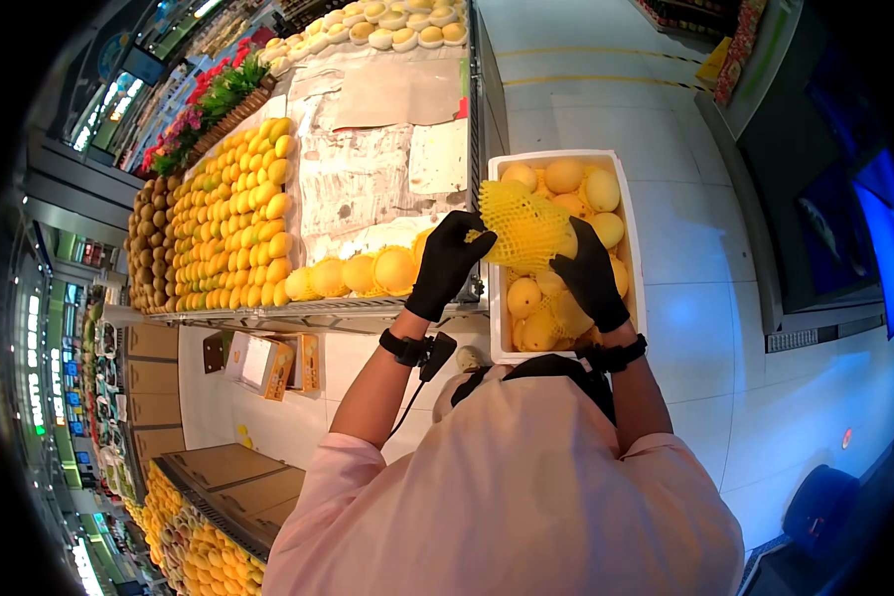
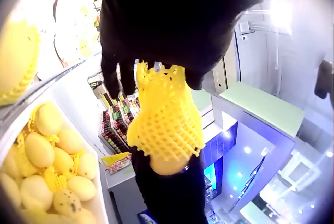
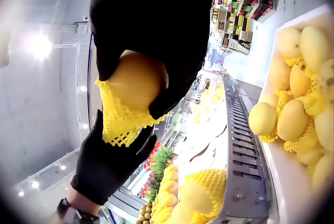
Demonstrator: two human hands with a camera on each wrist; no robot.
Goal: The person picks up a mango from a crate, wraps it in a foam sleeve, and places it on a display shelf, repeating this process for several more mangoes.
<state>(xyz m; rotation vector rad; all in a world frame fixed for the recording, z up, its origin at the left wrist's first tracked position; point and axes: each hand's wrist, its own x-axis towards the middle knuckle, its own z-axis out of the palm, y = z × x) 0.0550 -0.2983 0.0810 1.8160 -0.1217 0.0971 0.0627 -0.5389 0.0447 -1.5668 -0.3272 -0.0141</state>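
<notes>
A yellow fruit (image 3: pixel 136 80) is partly inside a yellow foam net (image 1: pixel 526 223), held above a white box (image 1: pixel 638 248) of similar fruit. My black-gloved left hand (image 1: pixel 451 263) pinches the net's narrow end; in the left wrist view that hand (image 2: pixel 167 26) is at the top, the net (image 2: pixel 167 114) hanging from its fingertips. My gloved right hand (image 1: pixel 594 278) grips the bare end of the fruit, its fingers curled round it in the right wrist view (image 3: pixel 151 31). Part of the fruit is hidden by the net.
Left of the box stands a display table (image 1: pixel 479 129) with rows of yellow fruit (image 1: pixel 238 219), brown fruit (image 1: pixel 149 248) and netted fruit (image 1: pixel 394 269) along its near edge. Cartons (image 1: pixel 258 363) lie on the floor at lower left. A dark cabinet (image 1: pixel 815 179) stands at the right.
</notes>
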